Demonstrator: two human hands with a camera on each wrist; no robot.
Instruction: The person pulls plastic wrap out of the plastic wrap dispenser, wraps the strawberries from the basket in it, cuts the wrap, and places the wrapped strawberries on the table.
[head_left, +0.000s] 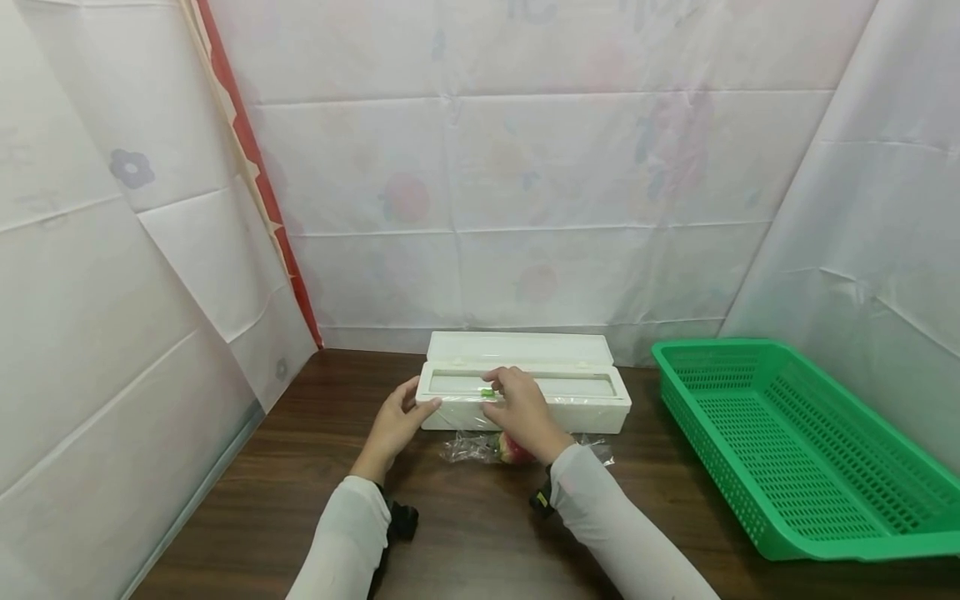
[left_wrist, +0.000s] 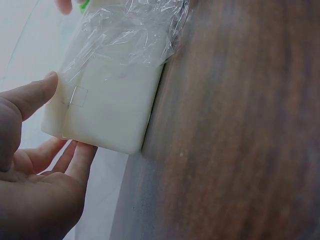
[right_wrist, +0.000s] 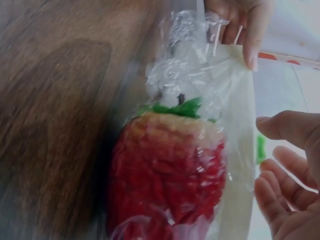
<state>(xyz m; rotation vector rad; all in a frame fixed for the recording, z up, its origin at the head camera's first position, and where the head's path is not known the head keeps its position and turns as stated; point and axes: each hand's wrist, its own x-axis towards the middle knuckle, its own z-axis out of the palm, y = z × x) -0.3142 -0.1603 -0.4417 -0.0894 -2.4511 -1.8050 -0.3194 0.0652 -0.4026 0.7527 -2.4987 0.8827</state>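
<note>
Head view: the green slider point(head_left: 487, 392) is sitting on the white box point(head_left: 581, 416), right hand point(head_left: 522, 412) hovering half-open around it, left hand point(head_left: 397, 422) gripping the box's left end; film-wrapped red fruit point(right_wrist: 167, 172) is lying in front on the tabletop point(head_left: 457, 533). Cutting seems pending, calling for pinching and sliding.

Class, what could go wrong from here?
The clear film is crumpled, so it might cling to itself. The strawberry-like item, with film over it, could shift if that film is pulled. The left hand holds only one end of the white box, so the box may swivel if pushed near the green piece.
</note>
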